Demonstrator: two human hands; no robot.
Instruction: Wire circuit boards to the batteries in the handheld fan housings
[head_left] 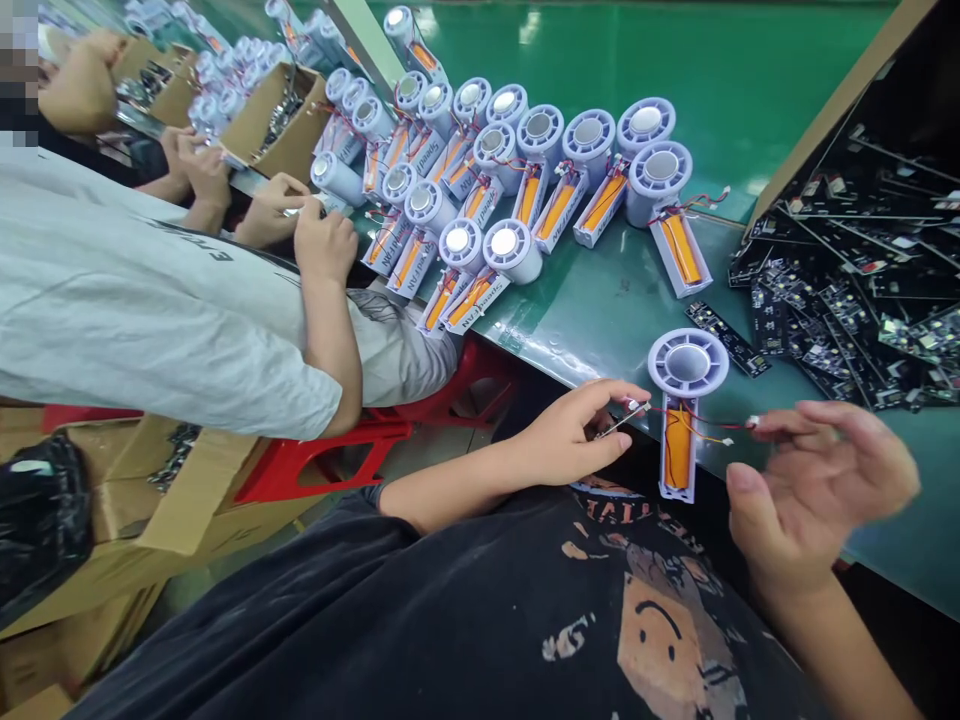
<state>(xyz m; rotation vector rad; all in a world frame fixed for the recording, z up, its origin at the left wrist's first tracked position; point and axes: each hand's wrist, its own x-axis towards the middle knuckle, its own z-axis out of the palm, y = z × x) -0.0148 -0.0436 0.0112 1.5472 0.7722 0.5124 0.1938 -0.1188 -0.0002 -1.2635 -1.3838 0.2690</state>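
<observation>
Near the bench edge, a lilac handheld fan (679, 445) shows its round grille, with an orange battery and thin wires in the open handle. My left hand (574, 435), just left of it, pinches a small circuit board (622, 422) seen nearly edge-on, with a white connector at its top end. To the right, my right hand (825, 490) has its thumb and fingers apart. A red wire's white plug (753, 423) is at its fingertips; whether they touch it I cannot tell. Another small plug (727, 441) hangs on a yellow wire.
Several similar fans (559, 190) stand in rows on the green bench (600, 310). A loose black board (727, 338) lies near a box's pile of circuit boards (840, 310) at right. A co-worker (187, 310) sits at left by a red stool (337, 465) and cardboard boxes (210, 500).
</observation>
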